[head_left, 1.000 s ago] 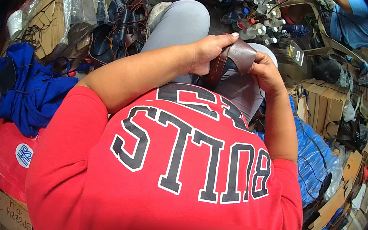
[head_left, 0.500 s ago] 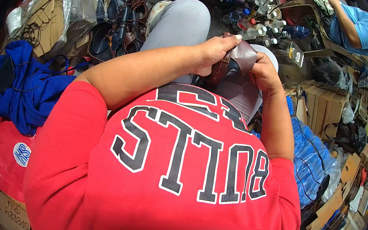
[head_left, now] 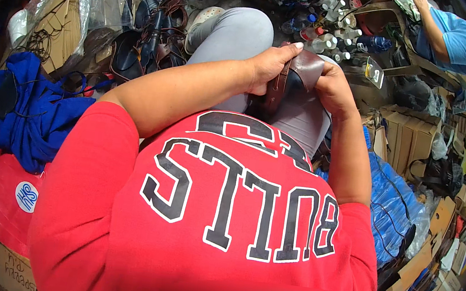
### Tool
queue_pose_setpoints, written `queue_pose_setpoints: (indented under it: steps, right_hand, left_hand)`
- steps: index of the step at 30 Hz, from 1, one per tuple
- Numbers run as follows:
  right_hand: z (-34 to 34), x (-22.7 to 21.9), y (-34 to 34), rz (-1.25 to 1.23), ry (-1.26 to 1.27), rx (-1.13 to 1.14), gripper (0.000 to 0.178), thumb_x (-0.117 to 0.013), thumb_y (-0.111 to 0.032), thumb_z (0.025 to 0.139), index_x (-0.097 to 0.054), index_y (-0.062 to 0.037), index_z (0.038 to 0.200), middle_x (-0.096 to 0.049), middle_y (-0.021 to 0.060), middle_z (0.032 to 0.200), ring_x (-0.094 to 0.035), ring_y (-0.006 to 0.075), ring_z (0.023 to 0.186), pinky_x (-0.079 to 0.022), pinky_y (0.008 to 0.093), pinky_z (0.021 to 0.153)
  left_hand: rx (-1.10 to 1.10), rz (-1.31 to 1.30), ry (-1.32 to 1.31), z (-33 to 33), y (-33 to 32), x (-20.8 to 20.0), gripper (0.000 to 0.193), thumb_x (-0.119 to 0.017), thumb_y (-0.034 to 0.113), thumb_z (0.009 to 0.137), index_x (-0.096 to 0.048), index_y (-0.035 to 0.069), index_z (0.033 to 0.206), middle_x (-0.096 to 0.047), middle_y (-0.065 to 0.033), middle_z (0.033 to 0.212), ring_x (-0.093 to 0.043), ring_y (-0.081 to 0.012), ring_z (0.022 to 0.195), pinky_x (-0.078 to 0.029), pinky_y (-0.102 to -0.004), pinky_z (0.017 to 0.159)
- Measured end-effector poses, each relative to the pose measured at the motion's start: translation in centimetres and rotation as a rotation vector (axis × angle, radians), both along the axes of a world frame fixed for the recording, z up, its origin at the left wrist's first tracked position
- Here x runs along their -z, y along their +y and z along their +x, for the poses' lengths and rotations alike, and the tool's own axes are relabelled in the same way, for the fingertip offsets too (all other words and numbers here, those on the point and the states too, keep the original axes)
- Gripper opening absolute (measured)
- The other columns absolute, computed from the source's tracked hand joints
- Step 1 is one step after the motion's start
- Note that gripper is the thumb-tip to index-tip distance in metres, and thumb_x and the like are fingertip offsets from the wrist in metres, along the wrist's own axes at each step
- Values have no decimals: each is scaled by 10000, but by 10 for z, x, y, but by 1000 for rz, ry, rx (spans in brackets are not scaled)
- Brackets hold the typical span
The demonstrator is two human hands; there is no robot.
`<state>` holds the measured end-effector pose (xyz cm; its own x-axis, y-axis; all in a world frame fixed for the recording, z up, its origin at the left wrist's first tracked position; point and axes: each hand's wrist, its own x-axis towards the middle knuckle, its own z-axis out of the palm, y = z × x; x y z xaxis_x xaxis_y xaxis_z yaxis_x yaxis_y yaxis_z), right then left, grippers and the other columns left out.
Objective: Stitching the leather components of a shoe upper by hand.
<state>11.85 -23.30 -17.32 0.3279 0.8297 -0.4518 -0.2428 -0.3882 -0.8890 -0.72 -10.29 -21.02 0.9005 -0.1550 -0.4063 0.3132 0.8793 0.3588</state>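
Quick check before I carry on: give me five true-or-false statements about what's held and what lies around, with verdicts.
1. The left hand grips a dark brown, curved leather piece. True.
2. The right hand is empty. False: it holds the same leather piece.
3. A crumpled royal-blue cloth lies on the person's left. True.
4. The cluster of capped plastic bottles lies on the person's far left. False: it is ahead, right of centre.
5. A light blue sleeve of another person shows at the upper right. True.

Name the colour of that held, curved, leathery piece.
The leathery piece is dark brown, clearest in head view.
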Motion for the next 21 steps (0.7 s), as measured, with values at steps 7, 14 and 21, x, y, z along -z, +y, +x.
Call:
queue_pose_setpoints:
  steps: [7,14,21]
  right_hand:
    - [-10,-46,-4,97,-1160,-20,163,-650,-28,756,-675,-32,917,-633,69,813,-601,164,741,-475,264,680]
    - [-49,-40,19,313,-1581,-229,119,-688,-134,716,-630,-125,820,-597,20,874,-539,237,860,-392,367,742]
    - [-68,-35,44,531,-1526,-186,155,-591,-10,734,-555,-67,873,-561,109,820,-549,289,787,-418,383,704]
  left_hand:
    - [-84,-34,-16,0,2,6,511,-373,515,936,-597,68,1046,-659,-98,972,-636,-184,836,-502,-319,771]
    - [-29,-20,-48,0,2,15,501,-358,574,915,-596,136,960,-638,-47,858,-603,-150,781,-480,-296,621]
    - [-35,78,35,-4,-6,-5,457,-424,591,865,-583,163,869,-620,-30,769,-568,-150,692,-448,-318,588]
